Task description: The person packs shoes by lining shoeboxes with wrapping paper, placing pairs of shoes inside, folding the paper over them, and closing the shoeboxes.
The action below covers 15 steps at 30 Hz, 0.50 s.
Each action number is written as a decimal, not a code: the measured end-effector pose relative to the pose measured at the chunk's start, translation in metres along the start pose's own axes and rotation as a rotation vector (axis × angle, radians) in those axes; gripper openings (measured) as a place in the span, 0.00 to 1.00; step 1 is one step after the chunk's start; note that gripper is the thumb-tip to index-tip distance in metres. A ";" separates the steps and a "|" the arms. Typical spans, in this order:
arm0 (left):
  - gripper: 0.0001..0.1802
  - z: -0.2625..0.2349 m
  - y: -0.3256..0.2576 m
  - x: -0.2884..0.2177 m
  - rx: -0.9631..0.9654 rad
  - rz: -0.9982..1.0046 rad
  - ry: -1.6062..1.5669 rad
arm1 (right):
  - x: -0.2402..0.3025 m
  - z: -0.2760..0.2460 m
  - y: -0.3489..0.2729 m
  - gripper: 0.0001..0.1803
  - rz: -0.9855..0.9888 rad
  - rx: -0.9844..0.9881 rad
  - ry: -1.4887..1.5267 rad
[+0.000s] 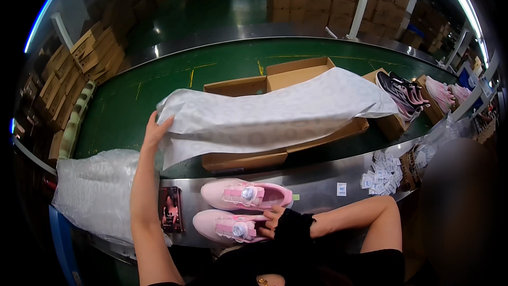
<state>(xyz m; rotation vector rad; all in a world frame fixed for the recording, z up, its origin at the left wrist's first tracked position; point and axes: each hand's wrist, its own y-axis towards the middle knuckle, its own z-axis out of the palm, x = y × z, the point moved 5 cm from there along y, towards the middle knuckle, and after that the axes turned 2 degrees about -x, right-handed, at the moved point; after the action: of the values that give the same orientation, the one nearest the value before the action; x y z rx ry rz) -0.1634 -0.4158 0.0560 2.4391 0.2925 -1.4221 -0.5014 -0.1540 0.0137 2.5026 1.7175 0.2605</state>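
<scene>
A wide sheet of white wrapping paper [270,108] with a faint pattern lies over an open cardboard shoe box [301,76]. My left hand [156,130] pinches the paper's left end between thumb and fingers. Two pink shoes with dial closures rest side by side on the metal ledge in front of me: a far pink shoe [214,193] and a near pink shoe [209,226], toes to the left. My right hand [272,222] grips the near shoe at its heel opening, some fingertips hidden inside. A black fuzzy band [293,229] circles my right wrist.
White sachets [383,172] are heaped on the ledge at right, with a single sachet [341,189] apart. A dark printed box [171,209] and plastic-wrapped paper [95,188] sit at left. Black-and-pink shoes [401,95] stand in a box on the green belt [159,82].
</scene>
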 end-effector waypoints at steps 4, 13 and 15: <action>0.49 -0.016 -0.026 0.034 0.000 -0.472 -0.152 | -0.014 -0.017 -0.009 0.06 -0.009 -0.048 0.122; 0.17 0.020 -0.042 0.109 0.401 -0.640 -0.700 | -0.104 -0.131 -0.018 0.09 0.464 -0.364 0.813; 0.16 0.005 -0.040 0.098 0.184 -0.739 -0.642 | -0.126 -0.143 -0.033 0.11 0.817 -0.493 0.943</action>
<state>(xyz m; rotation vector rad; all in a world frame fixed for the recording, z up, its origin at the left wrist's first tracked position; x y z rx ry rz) -0.1326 -0.3777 -0.0386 1.8993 1.0002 -2.5259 -0.6039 -0.2616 0.1375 2.6274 0.4293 1.8618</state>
